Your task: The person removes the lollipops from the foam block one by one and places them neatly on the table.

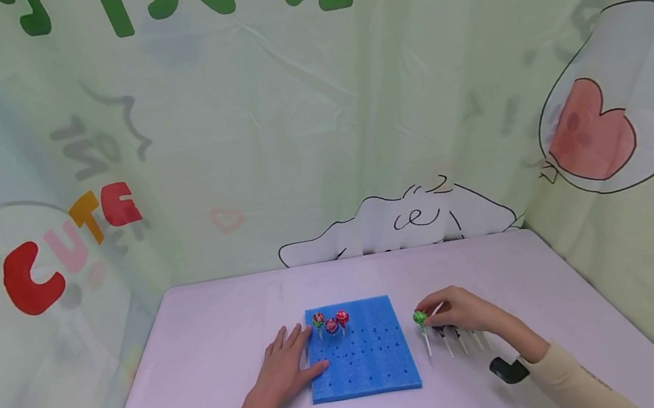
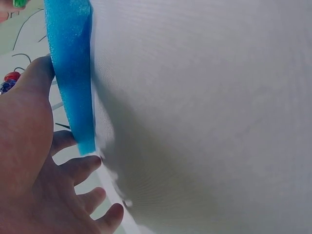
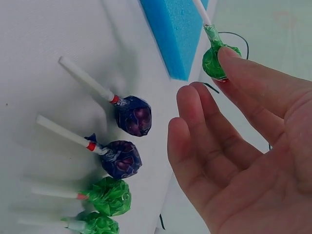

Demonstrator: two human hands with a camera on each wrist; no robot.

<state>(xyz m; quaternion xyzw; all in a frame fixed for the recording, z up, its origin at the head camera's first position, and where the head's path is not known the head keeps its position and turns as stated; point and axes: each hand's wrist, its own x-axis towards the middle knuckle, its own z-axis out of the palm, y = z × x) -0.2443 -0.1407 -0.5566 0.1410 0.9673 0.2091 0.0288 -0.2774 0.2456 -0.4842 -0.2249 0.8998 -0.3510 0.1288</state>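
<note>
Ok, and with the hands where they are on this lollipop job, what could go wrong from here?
The right hand pinches the green lollipop by its wrapped head, leaving the stick free, so it might swivel or slip if the stick is pushed.

The left hand rests only at the left edge of the blue foam board, so the board could turn.

The right hand is close to the loose lollipops, so it might knock them.
</note>
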